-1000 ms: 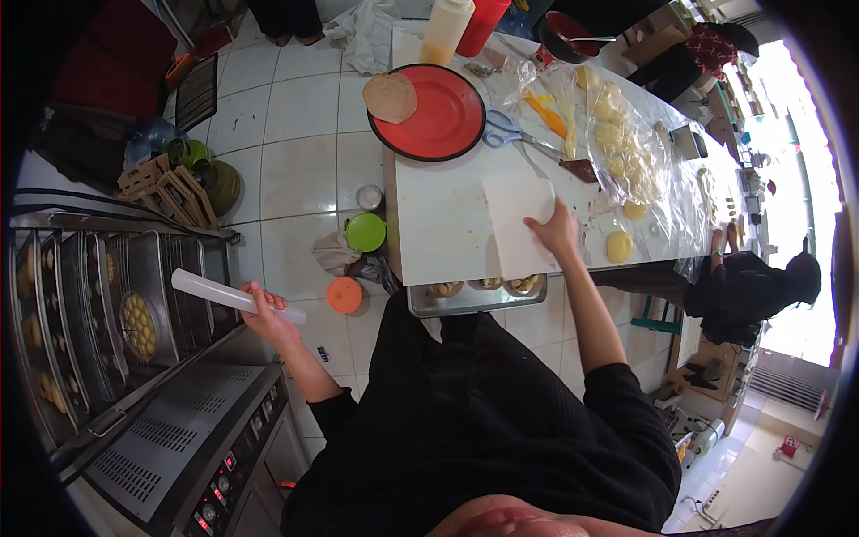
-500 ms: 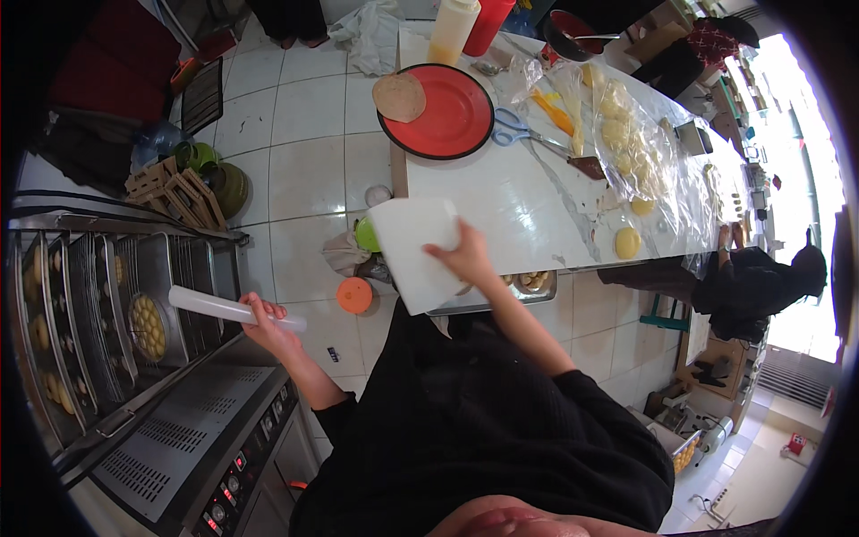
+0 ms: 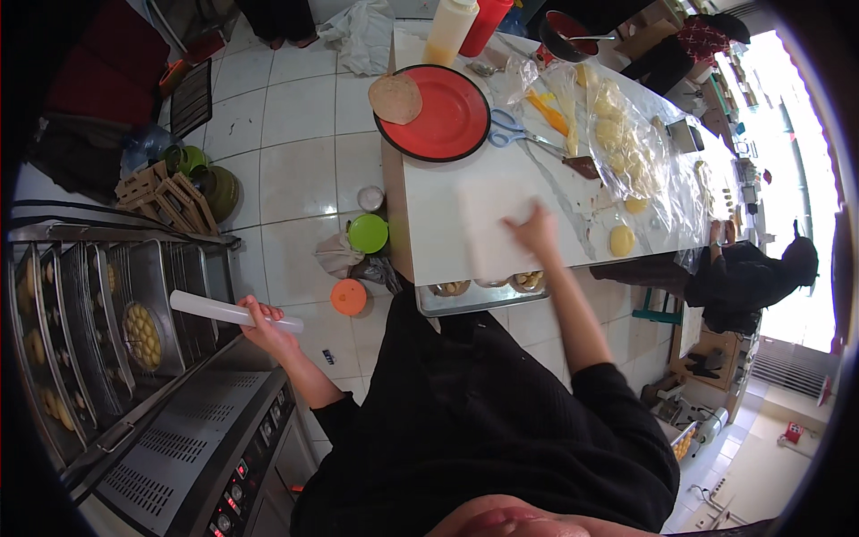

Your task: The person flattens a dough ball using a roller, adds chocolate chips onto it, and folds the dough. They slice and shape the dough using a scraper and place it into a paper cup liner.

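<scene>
My left hand (image 3: 261, 324) is closed around a white rolling pin (image 3: 228, 311), held out over the floor beside the rack of trays. On the right, my right hand (image 3: 537, 237) grips the right edge of a white rectangular board (image 3: 490, 224), with the thumb over its face. Board and hand are smeared by motion, and the fingers beneath are hidden. The board is over the near left part of the marble-patterned table (image 3: 438, 210). At the table's near edge, a metal tray (image 3: 429, 307) holds several round items, partly covered by the board.
Beyond the board are a red plate (image 3: 443, 116) with a round brown disc, scissors (image 3: 508, 134), a plastic sheet (image 3: 617, 134) over dough balls, and a loose dough ball (image 3: 621, 240). A tray rack (image 3: 161, 268) and oven (image 3: 183, 438) stand left. A co-worker (image 3: 752, 277) works right.
My right hand has carried the white board rightward, from beside the table's left edge to over the tabletop, uncovering a green lid near the floor. The left hand still holds the rolling pin.
</scene>
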A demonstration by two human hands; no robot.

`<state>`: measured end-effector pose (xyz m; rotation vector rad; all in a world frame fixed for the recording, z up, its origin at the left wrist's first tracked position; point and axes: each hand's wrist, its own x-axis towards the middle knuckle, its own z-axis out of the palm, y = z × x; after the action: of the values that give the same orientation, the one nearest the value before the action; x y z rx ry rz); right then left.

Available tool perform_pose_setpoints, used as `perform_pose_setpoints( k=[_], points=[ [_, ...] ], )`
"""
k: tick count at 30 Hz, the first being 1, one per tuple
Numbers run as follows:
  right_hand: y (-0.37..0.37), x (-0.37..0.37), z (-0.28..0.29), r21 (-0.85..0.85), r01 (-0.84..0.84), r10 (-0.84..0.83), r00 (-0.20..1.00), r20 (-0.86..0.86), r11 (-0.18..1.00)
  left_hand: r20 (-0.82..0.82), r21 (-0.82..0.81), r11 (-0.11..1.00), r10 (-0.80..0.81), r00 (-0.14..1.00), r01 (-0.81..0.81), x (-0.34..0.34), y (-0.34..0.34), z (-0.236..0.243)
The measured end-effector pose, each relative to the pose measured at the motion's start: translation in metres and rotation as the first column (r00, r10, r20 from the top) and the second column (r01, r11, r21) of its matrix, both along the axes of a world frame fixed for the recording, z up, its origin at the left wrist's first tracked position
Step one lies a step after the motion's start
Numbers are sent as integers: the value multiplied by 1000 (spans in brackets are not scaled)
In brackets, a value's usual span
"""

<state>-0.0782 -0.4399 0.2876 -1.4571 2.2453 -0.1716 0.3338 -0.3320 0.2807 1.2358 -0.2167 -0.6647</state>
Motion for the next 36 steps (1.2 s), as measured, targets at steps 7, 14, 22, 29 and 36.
perform_pose_setpoints(
  k=[7, 14, 22, 29, 36],
  points=[
    [40, -41, 29, -171, 133, -144, 988, -53, 976, -17, -3, 1000, 2, 1000, -2, 8, 2, 0],
    [50, 80, 23, -50, -140, 138, 990, -38, 989, -36, -32, 999, 21, 999, -22, -2, -20, 1],
    [36, 13, 42, -169, 121, -138, 986, -90, 978, 34, -3, 1000, -24, 999, 24, -1, -15, 3],
    [43, 97, 21, -51, -120, 127, 981, 147, 991, -17, -34, 998, -61, 998, 60, -12, -29, 7],
    [66, -74, 32, -364, 330, -367, 929, -38, 871, -17, -5, 1000, 2, 1000, -2, 7, -15, -4]
  ],
)
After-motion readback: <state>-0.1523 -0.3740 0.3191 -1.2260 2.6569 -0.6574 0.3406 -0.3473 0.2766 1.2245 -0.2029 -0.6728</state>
